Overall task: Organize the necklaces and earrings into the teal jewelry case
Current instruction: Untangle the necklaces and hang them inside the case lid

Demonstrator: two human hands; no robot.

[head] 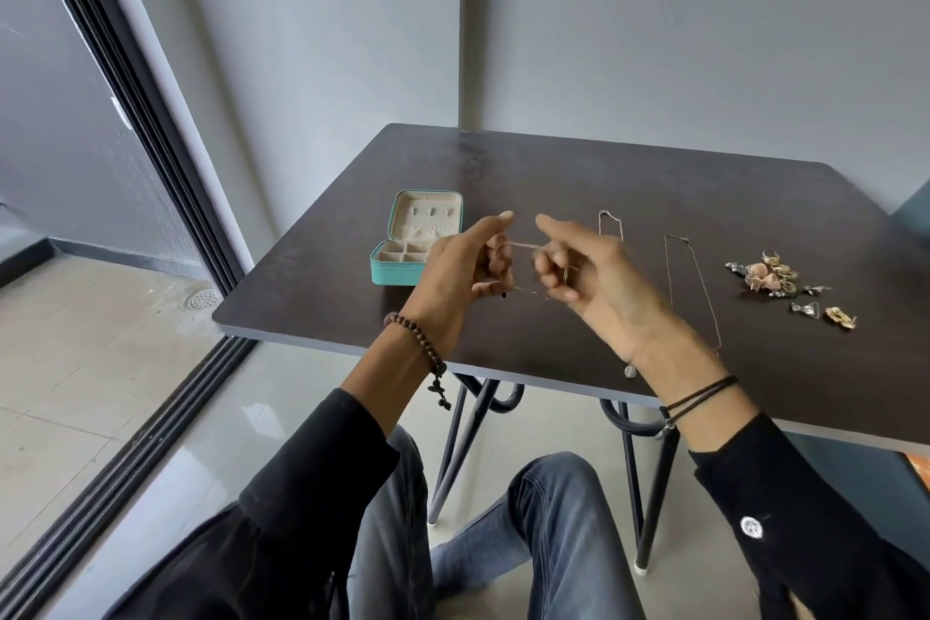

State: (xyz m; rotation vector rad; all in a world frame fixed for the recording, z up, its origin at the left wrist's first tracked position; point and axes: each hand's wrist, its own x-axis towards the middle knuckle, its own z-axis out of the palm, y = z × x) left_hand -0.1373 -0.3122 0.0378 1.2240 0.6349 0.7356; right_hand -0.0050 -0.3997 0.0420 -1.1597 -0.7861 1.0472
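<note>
The teal jewelry case (pixel 397 269) lies open on the left part of the dark table (pixel 654 186), its beige compartments showing. My left hand (pixel 463 267) and my right hand (pixel 589 277) are raised above the table just right of the case. Between them they hold a thin necklace chain (pixel 523 245), stretched from one hand's fingers to the other's. Two more necklaces lie on the table: one (pixel 611 219) mostly hidden behind my right hand, with its pendant near the front edge, and a long one (pixel 697 287) further right. A heap of earrings (pixel 770 274) sits at the right.
Loose earrings (pixel 840 316) lie near the heap. The table stands against a grey wall on thin metal legs (pixel 460 443). My knees are under its front edge. A sliding door track (pixel 151 126) runs along the left.
</note>
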